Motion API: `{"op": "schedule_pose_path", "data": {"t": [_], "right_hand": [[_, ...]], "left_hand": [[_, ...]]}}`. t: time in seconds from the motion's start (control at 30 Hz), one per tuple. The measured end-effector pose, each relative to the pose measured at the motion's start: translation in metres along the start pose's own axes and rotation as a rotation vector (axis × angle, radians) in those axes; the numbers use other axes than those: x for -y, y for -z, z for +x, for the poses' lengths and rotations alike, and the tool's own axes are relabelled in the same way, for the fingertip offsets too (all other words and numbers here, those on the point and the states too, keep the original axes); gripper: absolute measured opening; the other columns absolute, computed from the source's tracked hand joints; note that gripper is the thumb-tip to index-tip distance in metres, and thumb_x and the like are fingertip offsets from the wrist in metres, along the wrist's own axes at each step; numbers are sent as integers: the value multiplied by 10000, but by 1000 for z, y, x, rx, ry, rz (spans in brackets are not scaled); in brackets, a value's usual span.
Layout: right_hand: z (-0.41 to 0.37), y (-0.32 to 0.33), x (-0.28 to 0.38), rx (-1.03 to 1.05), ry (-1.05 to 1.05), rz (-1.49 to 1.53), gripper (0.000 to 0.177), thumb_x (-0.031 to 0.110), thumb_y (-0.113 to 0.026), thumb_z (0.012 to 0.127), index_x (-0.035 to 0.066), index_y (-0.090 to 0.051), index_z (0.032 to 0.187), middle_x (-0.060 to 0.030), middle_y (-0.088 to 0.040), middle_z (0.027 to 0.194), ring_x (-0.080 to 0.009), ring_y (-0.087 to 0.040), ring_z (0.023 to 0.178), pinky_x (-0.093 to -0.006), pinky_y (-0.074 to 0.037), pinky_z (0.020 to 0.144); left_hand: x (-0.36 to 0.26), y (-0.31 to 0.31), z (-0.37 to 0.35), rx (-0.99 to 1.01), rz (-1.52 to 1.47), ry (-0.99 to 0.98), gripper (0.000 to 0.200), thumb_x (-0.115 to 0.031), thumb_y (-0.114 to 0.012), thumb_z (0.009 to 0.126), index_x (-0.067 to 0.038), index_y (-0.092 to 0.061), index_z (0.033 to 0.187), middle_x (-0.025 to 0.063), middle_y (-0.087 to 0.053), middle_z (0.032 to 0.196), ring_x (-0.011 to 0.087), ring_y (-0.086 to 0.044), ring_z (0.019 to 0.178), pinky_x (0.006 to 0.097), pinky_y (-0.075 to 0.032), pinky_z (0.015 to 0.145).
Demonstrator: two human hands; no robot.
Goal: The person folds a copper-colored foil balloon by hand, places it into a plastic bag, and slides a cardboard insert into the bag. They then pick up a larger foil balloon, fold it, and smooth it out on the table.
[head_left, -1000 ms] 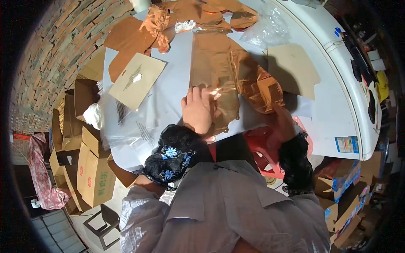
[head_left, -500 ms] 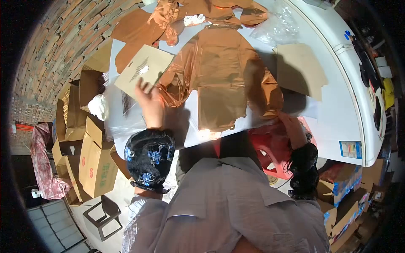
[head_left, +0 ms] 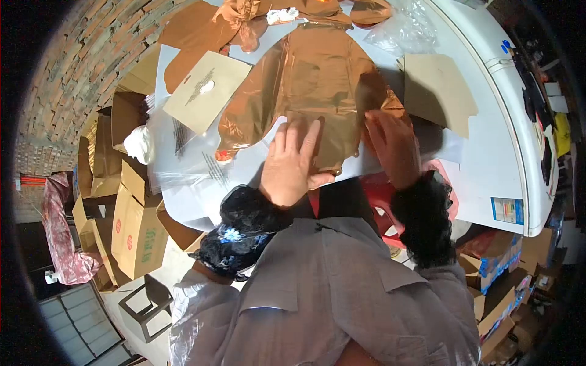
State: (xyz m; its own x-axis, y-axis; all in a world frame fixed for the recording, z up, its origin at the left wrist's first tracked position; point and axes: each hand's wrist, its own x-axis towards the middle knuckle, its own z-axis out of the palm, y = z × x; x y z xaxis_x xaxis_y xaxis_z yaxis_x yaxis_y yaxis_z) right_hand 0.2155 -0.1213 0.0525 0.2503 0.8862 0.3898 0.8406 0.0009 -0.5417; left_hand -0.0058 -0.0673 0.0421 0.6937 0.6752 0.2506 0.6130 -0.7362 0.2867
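Observation:
A copper-coloured foil sheet (head_left: 320,67) with rounded side lobes lies over the middle of the white table (head_left: 482,152). My left hand (head_left: 290,161) rests palm down on its lower left part, fingers spread. At the right lobe, my right hand (head_left: 394,146) touches the foil with its fingers bent; whether it pinches the edge is too unclear to tell. A beige card (head_left: 223,76) with a white spot lies to the left of the foil, and a plain brown card (head_left: 436,91) to the right.
More copper foil (head_left: 195,27) and a clear plastic bag (head_left: 406,27) lie at the far side. Clear sleeves (head_left: 183,177) are at the table's left edge. Cardboard boxes (head_left: 140,229) and a dark stool (head_left: 146,308) stand at the left. A red chair (head_left: 379,195) is under the near edge.
My left hand has moved right and down from the left lobe onto the foil's lower part. The left lobe now lies flatter. My right hand has moved up and left onto the right lobe.

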Motion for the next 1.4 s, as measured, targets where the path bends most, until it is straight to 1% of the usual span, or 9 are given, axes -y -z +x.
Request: {"op": "schedule_pose_path", "data": {"t": [0.37,0.47,0.57,0.67,0.77,0.87,1.0,1.27,1.4], "right_hand": [[43,-63,-31,101,-62,-138,398,320,-733,797,31,-507,949,-127,-594,776,-315,-617,756,-414,-474,669],[47,-52,-20,190,-194,-20,475,354,-755,758,-18,-531,950,-234,-633,905,-411,-628,886,-467,-502,764],[50,-45,-13,260,-283,17,435,312,-751,761,-14,-535,952,-229,-636,923,-413,-627,898,-460,-498,779],[47,-50,-24,216,-201,-4,437,311,-748,765,-8,-531,969,-229,-637,928,-418,-626,901,-457,-499,778],[44,-59,-34,170,-179,-13,459,314,-768,764,4,-512,986,-110,-585,794,-250,-605,730,-365,-479,673],[46,-52,-26,223,-231,28,476,317,-758,761,-7,-517,1014,-228,-637,948,-410,-626,921,-457,-503,779],[46,-55,-29,232,-244,41,464,313,-742,765,-2,-512,1017,-234,-632,961,-409,-621,937,-459,-499,784],[45,-53,-28,183,-174,58,426,265,-748,779,22,-464,982,-171,-591,842,-349,-615,812,-430,-480,706],[44,-58,-36,153,-124,31,422,266,-746,782,32,-458,981,-150,-578,811,-320,-615,774,-417,-475,693]], "left_hand": [[11,-1,8,-148,-281,160,361,-66,-635,798,-72,-513,1137,189,-587,1078,347,-625,918,426,-518,759],[19,16,8,-224,-712,635,440,52,-540,858,-68,-393,1256,236,-619,1006,391,-640,894,434,-510,694],[59,5,-17,-525,-610,476,514,71,-549,840,-24,-356,1306,232,-567,1103,382,-602,977,413,-496,795],[45,47,-26,-468,-255,656,691,128,-571,780,-84,-359,1402,202,-493,1202,316,-564,1072,376,-487,898],[28,62,-6,-486,74,287,630,113,-597,761,-63,-437,1345,223,-468,1242,375,-545,1087,433,-482,914],[19,34,36,-197,40,133,562,-153,-665,817,-59,-460,1332,184,-512,1289,354,-492,1211,429,-426,1002],[52,-48,114,-16,319,164,706,-421,-634,840,-31,-392,1376,182,-501,1294,324,-452,1256,423,-412,1008],[77,-42,146,31,397,194,414,-77,-484,894,-75,-405,1300,165,-562,1163,315,-624,954,347,-570,696],[106,-32,142,-225,3,430,500,-36,-535,852,-97,-345,1309,227,-524,1092,417,-613,889,477,-536,762]]}}
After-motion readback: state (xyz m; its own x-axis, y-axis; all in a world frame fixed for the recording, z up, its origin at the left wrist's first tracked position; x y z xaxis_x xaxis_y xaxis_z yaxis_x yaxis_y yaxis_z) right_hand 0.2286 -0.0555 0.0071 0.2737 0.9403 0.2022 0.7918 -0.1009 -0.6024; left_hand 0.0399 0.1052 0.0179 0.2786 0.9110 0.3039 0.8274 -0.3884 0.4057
